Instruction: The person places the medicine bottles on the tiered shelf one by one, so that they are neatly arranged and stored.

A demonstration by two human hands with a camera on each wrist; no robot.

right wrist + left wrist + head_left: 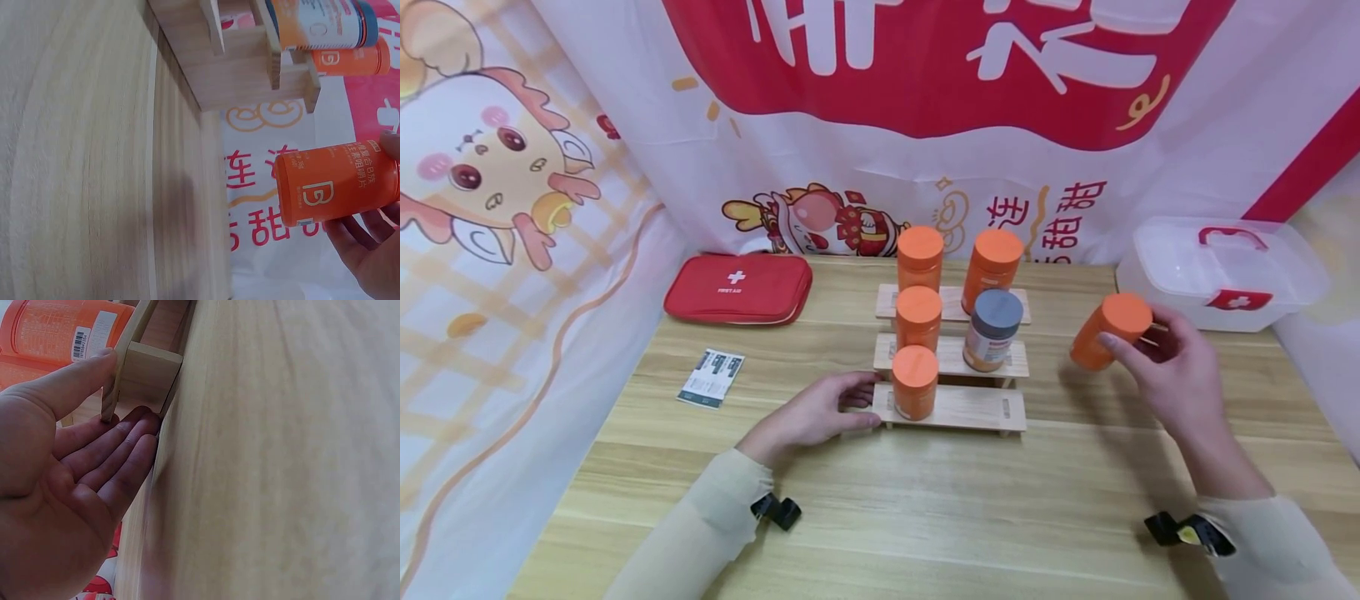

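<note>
In my right hand [1180, 375] is an orange supplement bottle [1093, 342], gripped near its cap and tilted above the table, right of a stepped wooden rack [970, 406]. Its label faces the camera in the right wrist view, where the bottle [337, 184] is apart from the rack. My left hand [823, 410] holds the left end of the lowest step, thumb at the front corner and fingers at the back. An orange bottle [914, 385] stands on that step's left part. Behind it are another orange bottle [917, 317] and a grey-capped bottle [992, 333] on the middle step.
Two orange bottles, one left [919, 254] and one right [991, 267], stand on the top step. A red first-aid pouch [737, 287] and a printed card [711, 377] lie to the left. At the back right is a clear lidded box [1165, 283]. Printed cloth [850, 150] hangs behind the table.
</note>
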